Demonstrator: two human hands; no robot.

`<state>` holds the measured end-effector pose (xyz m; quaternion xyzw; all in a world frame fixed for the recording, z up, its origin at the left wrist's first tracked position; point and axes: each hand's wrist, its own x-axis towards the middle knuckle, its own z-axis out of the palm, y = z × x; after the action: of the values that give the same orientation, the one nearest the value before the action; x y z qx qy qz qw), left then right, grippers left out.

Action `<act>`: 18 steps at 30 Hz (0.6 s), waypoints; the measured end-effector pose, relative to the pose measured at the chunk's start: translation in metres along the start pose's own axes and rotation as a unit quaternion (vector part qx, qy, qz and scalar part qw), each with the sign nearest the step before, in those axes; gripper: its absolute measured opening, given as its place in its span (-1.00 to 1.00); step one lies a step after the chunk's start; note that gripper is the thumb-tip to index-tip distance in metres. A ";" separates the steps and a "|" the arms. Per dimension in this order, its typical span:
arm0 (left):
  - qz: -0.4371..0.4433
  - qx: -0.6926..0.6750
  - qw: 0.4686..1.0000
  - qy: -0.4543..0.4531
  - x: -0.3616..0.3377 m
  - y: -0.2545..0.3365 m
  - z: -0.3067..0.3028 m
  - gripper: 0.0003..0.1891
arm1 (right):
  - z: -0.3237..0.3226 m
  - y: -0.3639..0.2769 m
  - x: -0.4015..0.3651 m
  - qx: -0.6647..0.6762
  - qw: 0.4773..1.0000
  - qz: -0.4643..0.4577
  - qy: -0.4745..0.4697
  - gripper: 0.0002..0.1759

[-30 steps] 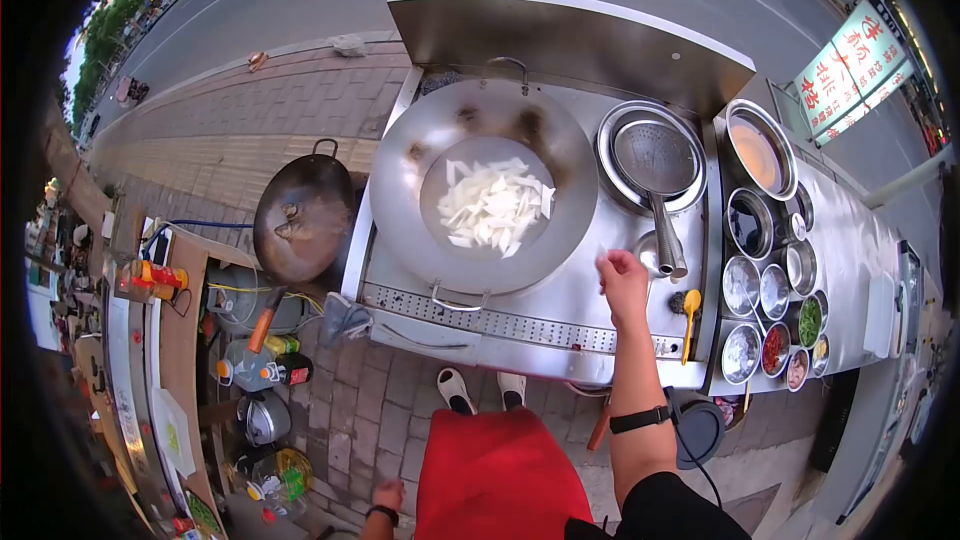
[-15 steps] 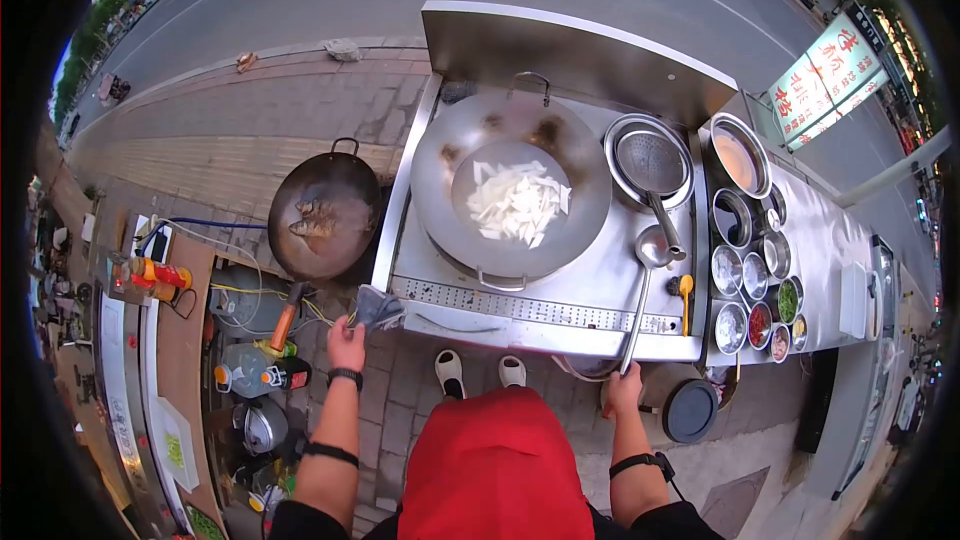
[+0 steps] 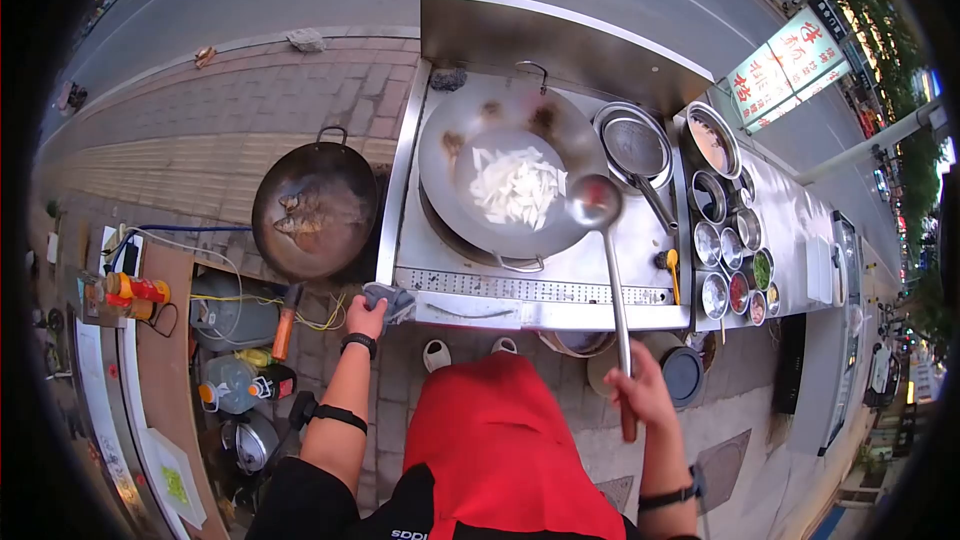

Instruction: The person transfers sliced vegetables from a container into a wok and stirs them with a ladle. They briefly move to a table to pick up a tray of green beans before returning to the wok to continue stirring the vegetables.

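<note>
My right hand [image 3: 642,388] grips the long handle of a steel ladle [image 3: 594,202], whose bowl hovers over the right rim of the big steel wok [image 3: 452,172]. White sliced strips [image 3: 516,184] lie in the wok's middle. My left hand [image 3: 366,318] holds a grey cloth [image 3: 392,297] at the front left corner of the steel cooking station [image 3: 545,292]. A red apron covers my front.
A dark wok with fish [image 3: 313,210] sits left of the station. A strainer in a bowl [image 3: 634,146] and several small seasoning bowls [image 3: 735,265] stand to the right. Bottles, a gas canister [image 3: 228,310] and a kettle crowd the ground at left. A road lies behind.
My right hand lifted the ladle off the counter and swung its bowl up over the wok's right rim. My left hand closed on the grey cloth. The view shifted.
</note>
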<state>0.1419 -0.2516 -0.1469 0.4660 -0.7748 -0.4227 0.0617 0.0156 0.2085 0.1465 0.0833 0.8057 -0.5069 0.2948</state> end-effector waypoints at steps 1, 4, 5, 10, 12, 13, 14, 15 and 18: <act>0.014 0.010 1.000 0.005 0.005 -0.010 0.006 -0.70 | -0.005 -0.022 0.011 -0.111 0.994 -0.004 -0.011 -0.47; -0.160 -0.215 0.961 -0.065 -0.012 0.031 -0.021 -0.76 | -0.036 -0.017 0.053 -0.537 0.827 -0.157 0.064 -0.34; -0.247 -0.327 0.907 -0.099 -0.021 0.052 -0.038 -0.76 | -0.039 -0.029 0.053 -0.608 0.771 -0.171 0.082 -0.35; -0.197 -0.516 0.817 -0.164 -0.067 0.031 -0.081 -0.64 | -0.037 -0.020 0.088 -0.647 0.731 -0.205 0.069 -0.29; -0.215 -0.590 0.759 -0.169 -0.094 0.043 -0.094 -0.62 | -0.021 0.006 0.137 -0.602 0.755 -0.250 0.077 -0.30; -0.228 -0.618 0.728 -0.189 -0.103 0.046 -0.094 -0.62 | -0.005 0.002 0.153 -0.576 0.780 -0.234 0.075 -0.32; -0.240 -0.644 0.696 -0.207 -0.113 0.049 -0.095 -0.62 | 0.005 0.006 0.174 -0.539 0.804 -0.241 0.070 -0.33; -0.251 -0.666 0.664 -0.227 -0.124 0.052 -0.095 -0.62 | 0.012 0.005 0.189 -0.502 0.822 -0.262 0.061 -0.30; -0.218 -0.646 0.698 -0.221 -0.150 0.062 -0.084 -0.61 | 0.020 -0.004 0.220 -0.353 0.888 -0.291 0.035 -0.31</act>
<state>0.2254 -0.1730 -0.0043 0.3608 -0.1794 -0.9117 0.0803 -0.1568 0.1535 0.0201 -0.2467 0.9295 -0.2488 0.1154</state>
